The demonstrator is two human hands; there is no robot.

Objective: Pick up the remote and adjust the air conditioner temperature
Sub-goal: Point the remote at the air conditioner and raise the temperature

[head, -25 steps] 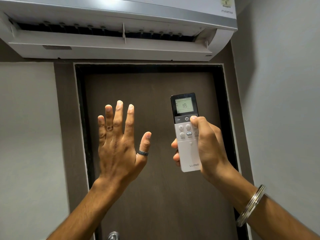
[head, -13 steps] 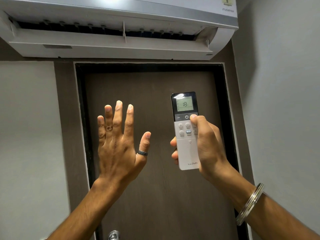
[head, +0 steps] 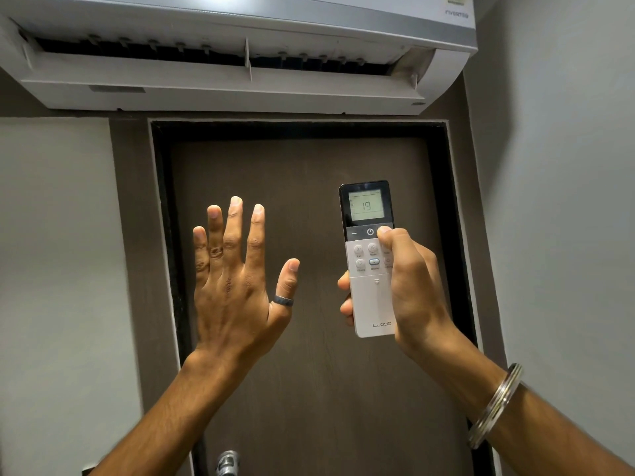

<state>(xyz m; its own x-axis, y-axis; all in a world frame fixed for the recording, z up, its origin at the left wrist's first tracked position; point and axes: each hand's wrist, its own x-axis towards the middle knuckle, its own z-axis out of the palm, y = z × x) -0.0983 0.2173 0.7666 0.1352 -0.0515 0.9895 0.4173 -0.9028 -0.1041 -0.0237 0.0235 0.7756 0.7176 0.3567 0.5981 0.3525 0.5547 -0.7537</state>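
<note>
Remote, slim white plastic body with black top and small grey LCD (head: 369,259), sits upright in right hand (head: 409,290), fingers wrapped round its left edge, thumb tip (head: 384,231) pressed on the black strip just right of the power symbol, likely the temp-up key, though the key itself is hidden under the thumb. Screen faces the wearer and reads 19, so value can be checked while pressing. Top end of the remote points up toward white wall-mounted air conditioner unit (head: 240,63) above, louvre open, probably so the signal reaches it. Left hand (head: 237,286) holds nothing, palm away, fingers spread and raised beside the remote but well apart from it; seems to be feeling for airflow from the vent, can't confirm. Dark band ring (head: 283,300) on left thumb, steel bangle (head: 494,405) on right wrist. Dark brown wooden door (head: 309,187) behind both hands, metal handle (head: 227,462) at bottom edge. Judgement: pick-up done, adjusting in progress; further presses depend on the wanted setpoint, unknown. Risk: thumb slipping onto the power button right next to it.
</note>
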